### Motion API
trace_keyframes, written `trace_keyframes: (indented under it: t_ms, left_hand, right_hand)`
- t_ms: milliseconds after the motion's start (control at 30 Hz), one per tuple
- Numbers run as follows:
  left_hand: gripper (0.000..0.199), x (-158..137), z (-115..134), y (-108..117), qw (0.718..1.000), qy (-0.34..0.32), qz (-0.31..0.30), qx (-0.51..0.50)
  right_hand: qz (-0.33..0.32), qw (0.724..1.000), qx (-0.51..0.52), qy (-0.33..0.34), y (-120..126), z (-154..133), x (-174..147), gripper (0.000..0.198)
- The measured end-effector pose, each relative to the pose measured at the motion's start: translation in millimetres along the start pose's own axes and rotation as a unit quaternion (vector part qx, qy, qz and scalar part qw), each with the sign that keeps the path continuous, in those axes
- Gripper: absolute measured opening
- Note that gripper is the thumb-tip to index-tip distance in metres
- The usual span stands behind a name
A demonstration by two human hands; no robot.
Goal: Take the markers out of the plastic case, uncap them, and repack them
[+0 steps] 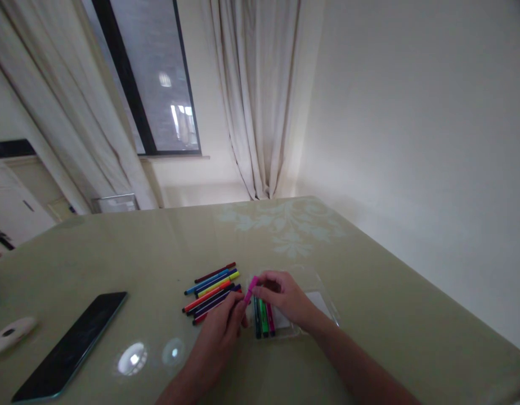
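Note:
A pink felt-tip pen (251, 289) slants between my two hands. My right hand (285, 292) pinches its upper end between thumb and fingers. My left hand (225, 322) has its fingers closed round the lower end. Just below the pen, several markers in green and magenta (270, 319) lie side by side in a clear plastic case (317, 278), partly covered by my right hand. To the left, a loose pile of coloured markers (211, 287) rests on the table, its near end partly behind my left hand.
The table (150, 242) has a glossy top with a pale leaf pattern at the far end. A dark tablet (72, 346) lies at the left, beside a white oval object (13, 336). A wall borders the right edge; curtains and a window stand behind.

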State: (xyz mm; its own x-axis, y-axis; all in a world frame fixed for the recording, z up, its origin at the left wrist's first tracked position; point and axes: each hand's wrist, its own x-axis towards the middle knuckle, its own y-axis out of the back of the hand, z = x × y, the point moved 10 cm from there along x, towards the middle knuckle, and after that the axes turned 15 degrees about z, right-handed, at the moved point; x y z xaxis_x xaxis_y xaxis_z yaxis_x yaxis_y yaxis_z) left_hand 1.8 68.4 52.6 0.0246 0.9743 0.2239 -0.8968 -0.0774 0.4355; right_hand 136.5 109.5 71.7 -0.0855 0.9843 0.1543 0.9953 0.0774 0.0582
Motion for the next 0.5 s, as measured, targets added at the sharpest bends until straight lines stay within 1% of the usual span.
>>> trace_keyframes:
  t_ms: [133, 200, 300, 367, 500]
  left_hand:
    - [0.038, -1.4, 1.9, -4.5, 0.999, 0.012, -0.022, -0.042]
    - [0.041, -2.8, 2.6, -8.2, 0.997, 0.02, -0.036, -0.072]
    - [0.046, -6.2, 3.7, -14.6, 0.993, 0.027, -0.057, -0.105]
    - [0.047, -7.5, 4.6, -14.6, 0.994, 0.019, -0.052, -0.091]
    - [0.044, -9.6, 7.6, -9.9, 0.999, -0.018, -0.031, -0.033]
  right_hand:
    - [0.051, 0.994, 0.089, -0.037, 15.0, 3.0, 6.4, 0.033]
    - [0.05, 0.992, 0.108, -0.049, 15.4, 4.3, 6.9, 0.035]
    - [0.031, 0.991, 0.121, -0.054, 10.0, 2.7, 4.7, 0.036]
    - [0.035, 0.991, 0.121, -0.05, 11.7, -0.1, 4.6, 0.035]
    - [0.071, 0.992, 0.098, -0.042, 31.9, -4.0, 10.7, 0.035]
